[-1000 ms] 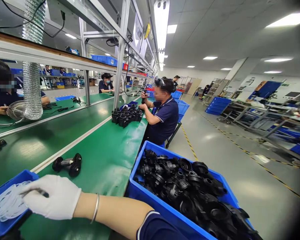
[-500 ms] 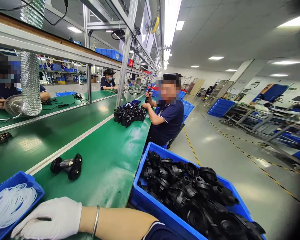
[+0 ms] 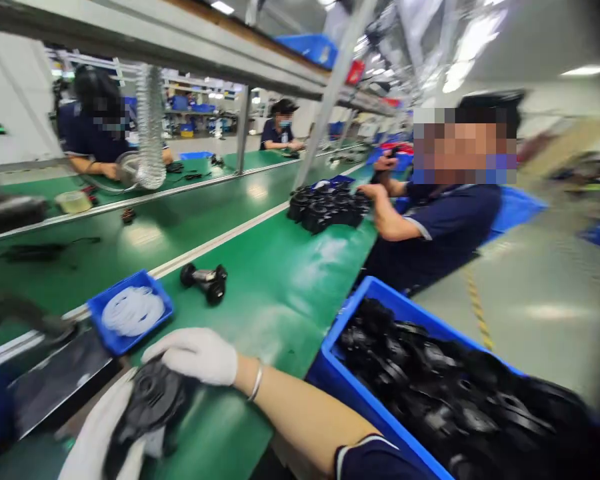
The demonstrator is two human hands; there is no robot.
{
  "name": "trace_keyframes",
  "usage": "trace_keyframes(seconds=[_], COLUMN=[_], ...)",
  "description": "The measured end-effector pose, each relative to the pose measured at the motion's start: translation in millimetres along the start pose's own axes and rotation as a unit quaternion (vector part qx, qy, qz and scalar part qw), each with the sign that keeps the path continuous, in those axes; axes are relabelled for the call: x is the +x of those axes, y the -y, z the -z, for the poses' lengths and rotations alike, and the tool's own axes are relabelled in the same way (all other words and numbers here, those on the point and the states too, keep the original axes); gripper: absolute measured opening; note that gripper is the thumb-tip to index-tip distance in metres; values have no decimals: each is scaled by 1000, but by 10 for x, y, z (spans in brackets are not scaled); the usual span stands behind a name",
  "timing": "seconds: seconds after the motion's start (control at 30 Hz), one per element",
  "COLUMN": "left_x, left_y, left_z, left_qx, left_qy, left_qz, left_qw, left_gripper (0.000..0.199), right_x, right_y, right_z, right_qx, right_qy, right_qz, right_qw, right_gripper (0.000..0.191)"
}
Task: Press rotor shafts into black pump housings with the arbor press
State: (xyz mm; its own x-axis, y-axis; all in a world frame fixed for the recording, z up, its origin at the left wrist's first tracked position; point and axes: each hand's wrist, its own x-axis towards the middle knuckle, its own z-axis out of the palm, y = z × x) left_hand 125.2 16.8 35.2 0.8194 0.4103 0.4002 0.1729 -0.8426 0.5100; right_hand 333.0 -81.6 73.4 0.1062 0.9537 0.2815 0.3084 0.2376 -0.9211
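Observation:
A black round plastic housing [image 3: 153, 393], blurred by motion, sits between my two gloved hands at the lower left. My left hand [image 3: 103, 427], in a white glove, wraps around its near left side. From above and to the right, my right hand [image 3: 200, 355], also white-gloved, curls its fingers over the top edge of the same part. Just beyond my hands stands a small blue tray [image 3: 111, 337] with white rings [image 3: 134, 311] in it. Farther up the green bench lie several black-and-silver dumbbell-shaped parts [image 3: 206, 280].
At my right is a big blue bin [image 3: 325, 353] full of black parts [image 3: 445, 393]. A co-worker [image 3: 450, 220] sits beyond it, beside a cluster of black parts [image 3: 325, 205]. A dark flat block [image 3: 63, 380] lies at left. More people sit across the bench.
The view has swung left and down. My left hand and the black housing have come into view, and my right hand now holds the housing too.

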Motion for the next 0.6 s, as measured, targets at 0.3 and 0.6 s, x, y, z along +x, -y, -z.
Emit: trace_keyframes(seconds=[0.3, 0.6], left_x=[-149, -190], left_y=[-261, -299], left_z=[-19, 83], left_qx=[50, 36], left_qy=[15, -11], left_qz=[83, -9], left_qw=[995, 999], left_gripper=[106, 81], right_x=[12, -101], right_y=[41, 315], right_z=[82, 131], right_qx=[155, -64], right_qy=[85, 162], right_qz=[-62, -31], right_qw=[982, 984], right_gripper=[47, 49])
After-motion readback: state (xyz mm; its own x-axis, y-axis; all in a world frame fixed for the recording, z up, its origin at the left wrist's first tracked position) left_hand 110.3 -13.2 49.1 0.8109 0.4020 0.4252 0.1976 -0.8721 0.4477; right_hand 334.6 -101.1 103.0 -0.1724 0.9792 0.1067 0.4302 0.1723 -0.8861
